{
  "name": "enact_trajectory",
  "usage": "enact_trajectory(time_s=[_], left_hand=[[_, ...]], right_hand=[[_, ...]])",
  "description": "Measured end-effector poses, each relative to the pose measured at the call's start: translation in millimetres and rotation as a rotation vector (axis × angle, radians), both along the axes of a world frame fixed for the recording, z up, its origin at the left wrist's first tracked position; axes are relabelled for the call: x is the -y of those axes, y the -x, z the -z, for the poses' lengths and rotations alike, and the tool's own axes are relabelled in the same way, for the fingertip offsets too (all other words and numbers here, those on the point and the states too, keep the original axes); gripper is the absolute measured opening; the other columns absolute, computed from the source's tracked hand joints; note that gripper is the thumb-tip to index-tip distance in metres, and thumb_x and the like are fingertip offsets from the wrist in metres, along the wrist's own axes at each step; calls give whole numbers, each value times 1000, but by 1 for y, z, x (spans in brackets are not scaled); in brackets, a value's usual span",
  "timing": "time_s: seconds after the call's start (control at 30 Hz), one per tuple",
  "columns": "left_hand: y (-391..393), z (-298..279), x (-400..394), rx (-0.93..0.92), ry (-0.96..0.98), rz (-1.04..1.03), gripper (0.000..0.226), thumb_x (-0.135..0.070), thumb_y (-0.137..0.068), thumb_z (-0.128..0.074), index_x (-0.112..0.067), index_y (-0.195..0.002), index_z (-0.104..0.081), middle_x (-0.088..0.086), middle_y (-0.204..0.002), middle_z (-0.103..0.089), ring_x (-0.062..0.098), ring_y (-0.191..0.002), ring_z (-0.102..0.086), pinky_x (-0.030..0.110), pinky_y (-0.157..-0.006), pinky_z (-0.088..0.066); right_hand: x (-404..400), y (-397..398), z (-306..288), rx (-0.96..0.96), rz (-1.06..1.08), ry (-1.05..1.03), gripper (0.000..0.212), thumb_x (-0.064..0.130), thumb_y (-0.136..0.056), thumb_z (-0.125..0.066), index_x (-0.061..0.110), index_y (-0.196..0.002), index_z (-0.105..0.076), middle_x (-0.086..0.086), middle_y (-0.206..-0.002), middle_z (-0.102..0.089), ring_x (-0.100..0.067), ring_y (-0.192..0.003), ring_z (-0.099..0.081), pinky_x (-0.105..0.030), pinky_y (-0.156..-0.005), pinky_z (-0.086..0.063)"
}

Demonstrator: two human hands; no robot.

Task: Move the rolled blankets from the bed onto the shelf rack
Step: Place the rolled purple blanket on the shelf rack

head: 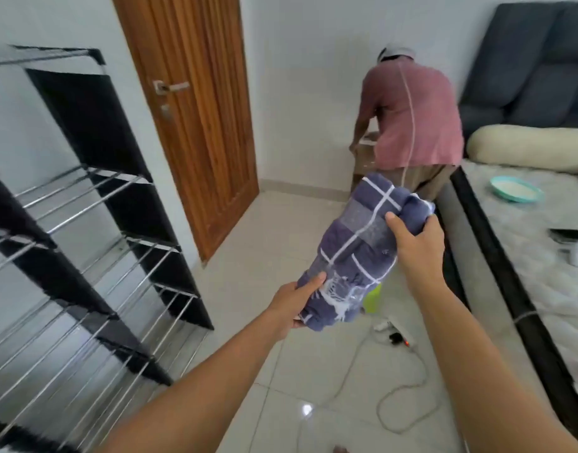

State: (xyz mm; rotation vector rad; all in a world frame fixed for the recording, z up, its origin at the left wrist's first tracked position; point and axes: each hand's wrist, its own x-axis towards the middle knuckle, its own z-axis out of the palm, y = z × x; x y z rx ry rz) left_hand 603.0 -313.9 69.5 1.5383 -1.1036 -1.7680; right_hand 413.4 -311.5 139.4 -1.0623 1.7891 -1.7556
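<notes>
a rolled blanket (363,253), blue with white checks, is held in mid-air over the tiled floor (281,403). the left hand (294,305) clasps its near end, fingers (313,281) curled on top and the rest hidden underneath. the right hand (415,246) clamps the far end, only the thumb showing. the shelf rack (95,243) stands left of both hands, blurred and cut off by the frame. the bed (526,256) lies to their right, partly out of view.
</notes>
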Motion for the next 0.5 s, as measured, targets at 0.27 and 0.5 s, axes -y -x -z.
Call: enact_trajectory(time_s=[0.27,0.5], left_hand=[[-144,-12,107,-66,52,-510,33,-51,-83,-64,-22,-98,-66,-6,-93,-71,14,-86,-67,28,-67,-55],[-231,-39,163,-191,164,-930,55,-51,-83,-62,-13,-123,-62,8,-117,-71,23,-100,-68,34,-76,-58]], right_hand=[[188,-167,-32,-131,-586,129,51,23,-77,-75,8,-121,-53,-2,-109,-60,-15,-97,-57,-14,-75,-45],[284,-311,-90,-252,-1023,300,45,23,-84,-69,13,-123,-49,1,-113,-56,-10,-99,-54,-14,-80,-42]])
